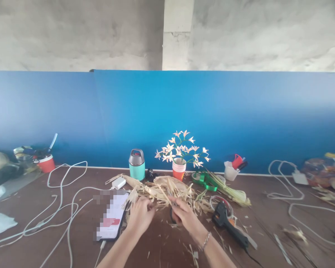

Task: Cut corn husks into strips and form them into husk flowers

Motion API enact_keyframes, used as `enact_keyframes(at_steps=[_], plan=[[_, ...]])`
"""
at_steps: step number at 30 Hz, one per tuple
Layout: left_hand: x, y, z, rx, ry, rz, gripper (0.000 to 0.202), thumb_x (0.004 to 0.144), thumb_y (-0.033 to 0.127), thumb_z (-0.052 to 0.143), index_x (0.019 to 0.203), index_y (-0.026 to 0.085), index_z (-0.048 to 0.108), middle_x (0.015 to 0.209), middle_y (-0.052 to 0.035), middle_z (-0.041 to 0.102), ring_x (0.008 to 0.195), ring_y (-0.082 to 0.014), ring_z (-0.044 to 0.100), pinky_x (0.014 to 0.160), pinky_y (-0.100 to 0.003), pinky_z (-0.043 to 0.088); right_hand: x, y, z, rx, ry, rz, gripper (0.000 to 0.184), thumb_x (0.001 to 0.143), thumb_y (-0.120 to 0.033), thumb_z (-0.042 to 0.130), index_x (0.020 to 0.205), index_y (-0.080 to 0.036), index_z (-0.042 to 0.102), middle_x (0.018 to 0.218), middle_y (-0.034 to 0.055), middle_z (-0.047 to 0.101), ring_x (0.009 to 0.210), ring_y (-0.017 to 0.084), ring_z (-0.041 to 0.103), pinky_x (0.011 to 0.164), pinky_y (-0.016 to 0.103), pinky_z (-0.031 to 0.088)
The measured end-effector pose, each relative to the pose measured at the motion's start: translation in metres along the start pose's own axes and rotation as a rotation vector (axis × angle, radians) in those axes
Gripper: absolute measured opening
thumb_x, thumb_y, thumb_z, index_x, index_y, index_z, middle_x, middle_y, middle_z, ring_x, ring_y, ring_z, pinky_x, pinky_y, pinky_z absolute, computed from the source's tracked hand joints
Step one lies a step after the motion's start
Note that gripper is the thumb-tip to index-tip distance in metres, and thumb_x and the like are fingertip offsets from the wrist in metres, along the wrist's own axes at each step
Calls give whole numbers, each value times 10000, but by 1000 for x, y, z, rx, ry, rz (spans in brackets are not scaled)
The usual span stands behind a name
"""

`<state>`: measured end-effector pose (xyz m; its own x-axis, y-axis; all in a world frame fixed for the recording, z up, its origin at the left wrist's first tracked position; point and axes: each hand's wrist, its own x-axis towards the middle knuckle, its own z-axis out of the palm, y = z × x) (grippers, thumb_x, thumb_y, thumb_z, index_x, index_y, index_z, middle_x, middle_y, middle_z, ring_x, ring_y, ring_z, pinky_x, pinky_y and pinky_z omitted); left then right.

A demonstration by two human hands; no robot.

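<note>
My left hand (141, 216) is closed, its fingertips pinched at the near edge of a heap of dried corn husks (173, 186). What lies between those fingertips is too small to make out. My right hand (185, 216) is wrapped around scissors; a dark handle loop (172, 215) shows below its fingers, and the blades are mostly lost against the husks. Behind the heap, stacked paper cups (179, 169) hold a spray of pale husk flowers (181, 149) on green stems.
A phone (113, 219) lies left of my left hand, with white cables (69, 208) further left. To the right are a black glue gun (229, 225), green tape (208, 181) and a bundle of pale green stems (231, 191). A teal flask (137, 165) stands near the blue partition (128, 111).
</note>
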<state>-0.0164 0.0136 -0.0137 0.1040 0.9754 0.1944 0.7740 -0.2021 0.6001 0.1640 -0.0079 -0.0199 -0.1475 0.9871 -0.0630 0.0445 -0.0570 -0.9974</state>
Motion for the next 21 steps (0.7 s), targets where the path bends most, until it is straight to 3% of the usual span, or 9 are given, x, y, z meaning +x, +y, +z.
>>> enact_keyframes(at_steps=[2, 5, 8, 12, 16, 21], plan=[[4, 1, -6, -194, 35, 76, 165, 747, 267, 538, 627, 180, 611, 821, -67, 643, 894, -257, 556, 812, -370, 386, -6, -9, 2, 98, -70, 81, 602, 726, -393, 560, 1259, -120, 502, 467, -89, 396, 421, 66, 269, 424, 210, 149], [5, 5, -11, -426, -22, 150, 158, 742, 276, 557, 641, 181, 634, 828, -52, 645, 849, -228, 568, 804, -346, 406, -13, -17, 4, 230, -174, 179, 718, 685, -358, 611, 1345, -156, 413, 462, -99, 404, 400, 49, 236, 414, 203, 93], [3, 8, -11, -578, -93, 117, 165, 742, 303, 574, 699, 172, 665, 821, -52, 649, 820, -217, 576, 768, -325, 428, -14, -19, 4, 303, -251, 208, 708, 660, -361, 659, 1313, -169, 463, 452, -106, 393, 377, 32, 185, 395, 204, 55], [-2, 13, -9, -745, -171, 6, 181, 725, 323, 593, 784, 166, 659, 791, -39, 649, 789, -196, 577, 725, -290, 443, -13, -18, 4, 413, -248, 246, 620, 662, -342, 689, 1244, -194, 531, 460, -111, 382, 358, 17, 143, 386, 196, 22], [-4, 18, -10, -792, -219, 46, 198, 763, 320, 542, 812, 167, 659, 809, -43, 656, 798, -188, 574, 740, -280, 436, -13, -18, 4, 510, -257, 301, 637, 666, -313, 694, 1265, -216, 500, 448, -122, 359, 348, 15, 118, 381, 182, 12], [-5, 18, -11, -617, -106, 175, 238, 814, 317, 473, 704, 167, 621, 694, -26, 590, 686, -171, 525, 647, -265, 406, -13, -17, 2, 509, -270, 321, 620, 680, -311, 685, 1267, -234, 503, 448, -123, 348, 351, 19, 112, 376, 175, 18]])
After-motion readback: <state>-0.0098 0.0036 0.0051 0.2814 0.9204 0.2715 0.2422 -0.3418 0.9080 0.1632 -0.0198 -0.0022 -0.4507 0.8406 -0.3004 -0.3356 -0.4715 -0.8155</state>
